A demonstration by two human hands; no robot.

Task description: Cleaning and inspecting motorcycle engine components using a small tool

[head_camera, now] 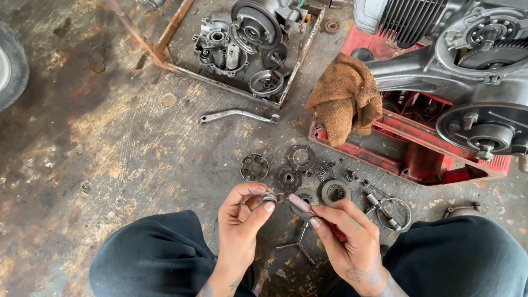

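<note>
My left hand (241,216) pinches a small round metal part (269,197) between thumb and fingertips. My right hand (349,238) grips a red-handled tool (304,205) whose tip meets that part. Both hands hover above my dark-trousered knees. On the stained concrete floor just beyond them lie several round clutch parts: a perforated disc (255,167), a toothed plate (301,157), a hub (288,179), a ring-shaped piece (336,191) and small springs (325,169).
A scooter engine (487,69) rests on a red metal stand (418,149) at right, with a brown rag (346,98) draped over it. A rusty frame tray (244,46) holds more engine parts. A bent lever (239,114) lies on the floor. A tyre (0,66) shows at left.
</note>
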